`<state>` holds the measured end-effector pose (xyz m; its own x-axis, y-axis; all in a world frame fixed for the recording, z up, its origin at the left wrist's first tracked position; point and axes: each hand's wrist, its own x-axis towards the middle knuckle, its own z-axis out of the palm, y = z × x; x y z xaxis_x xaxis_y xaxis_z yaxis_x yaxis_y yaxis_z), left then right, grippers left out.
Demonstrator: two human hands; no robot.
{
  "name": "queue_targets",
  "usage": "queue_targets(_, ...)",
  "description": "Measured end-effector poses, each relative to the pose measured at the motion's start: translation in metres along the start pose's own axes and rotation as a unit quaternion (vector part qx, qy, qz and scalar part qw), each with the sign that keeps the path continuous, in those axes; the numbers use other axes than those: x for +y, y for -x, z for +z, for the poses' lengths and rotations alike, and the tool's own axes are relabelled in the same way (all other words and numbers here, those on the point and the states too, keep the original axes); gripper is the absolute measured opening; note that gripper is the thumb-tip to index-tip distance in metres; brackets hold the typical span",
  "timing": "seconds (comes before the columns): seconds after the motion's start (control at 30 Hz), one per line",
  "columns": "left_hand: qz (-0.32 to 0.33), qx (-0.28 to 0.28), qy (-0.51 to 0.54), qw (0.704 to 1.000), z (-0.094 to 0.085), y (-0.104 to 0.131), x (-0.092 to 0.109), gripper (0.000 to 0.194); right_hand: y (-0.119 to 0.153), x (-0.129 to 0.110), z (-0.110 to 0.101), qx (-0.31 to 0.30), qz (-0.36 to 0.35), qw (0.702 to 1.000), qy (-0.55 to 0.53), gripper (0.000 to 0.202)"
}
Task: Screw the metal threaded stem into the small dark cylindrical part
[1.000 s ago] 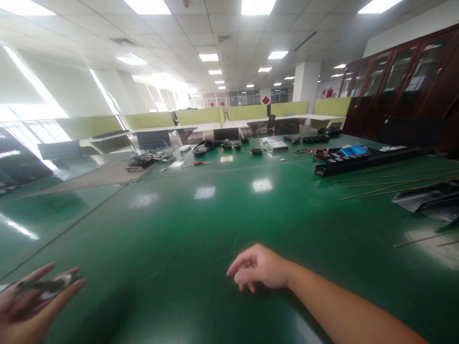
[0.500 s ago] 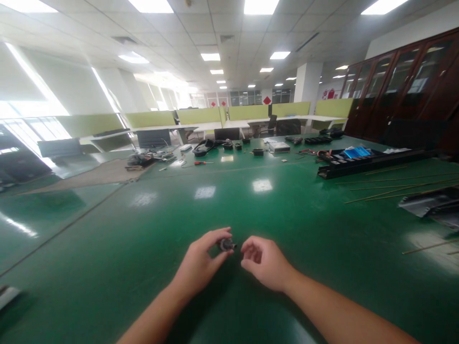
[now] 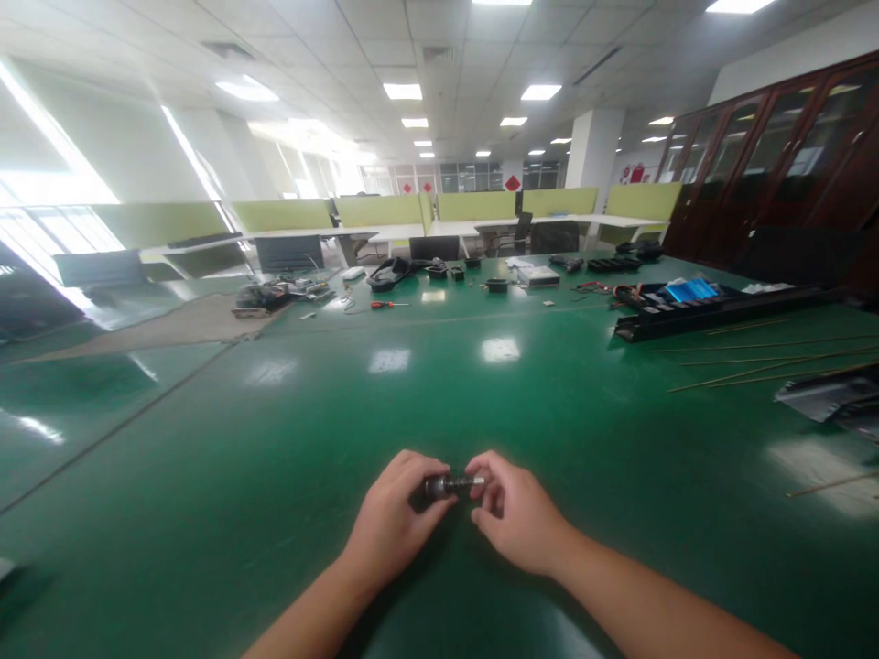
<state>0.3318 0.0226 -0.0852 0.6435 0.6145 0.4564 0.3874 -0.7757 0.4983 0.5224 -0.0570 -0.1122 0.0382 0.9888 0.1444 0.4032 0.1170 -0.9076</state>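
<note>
My left hand (image 3: 396, 503) is closed, with thumb and fingers pinching a small dark cylindrical metal part with a thin silver shaft (image 3: 439, 486). The part lies level above the green table (image 3: 439, 394), its shaft pointing right. Close by on the right is my right hand (image 3: 512, 508), its fingers loosely curled and a gap between thumb and index finger. The shaft's bright tip reaches the right fingertips; whether they touch it I cannot tell. Part of the cylinder is hidden behind the left fingers.
Farther back lie a red screwdriver (image 3: 388, 304), a black headset-like item (image 3: 391, 274) and a white box (image 3: 538, 275). To the right are a long black channel (image 3: 687, 316) with a blue packet (image 3: 690, 290) and thin rods (image 3: 742, 364). Electronic parts (image 3: 265, 295) sit at the left.
The part in my left hand has turned so that its cylinder and shaft show lengthwise. Both hands have shifted slightly right, and the shaft tip now reaches the right fingers. The camera view has tipped slightly.
</note>
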Motion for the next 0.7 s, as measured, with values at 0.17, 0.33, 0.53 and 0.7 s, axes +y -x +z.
queue_targets(0.17,0.009,-0.007,0.015,1.0,0.0037,0.0027,-0.0018,0.022,0.0012,0.0002,-0.0007,0.002,-0.001,1.0,-0.002,0.043)
queue_targets(0.33,0.004,-0.02,0.028,0.999,0.0061,0.0046,-0.0022,0.023,0.001,0.0011,0.0014,0.002,0.003,1.0,-0.024,0.044)
queue_targets(0.53,-0.003,-0.038,0.035,0.999,0.0053,0.0044,0.0011,0.028,0.0016,-0.0011,0.0014,0.006,0.002,1.0,-0.029,0.041)
queue_targets(0.7,-0.016,-0.037,0.035,0.999,0.0048,0.007,0.0009,0.026,0.0001,0.002,0.0031,0.01,-0.018,1.0,-0.02,0.042)
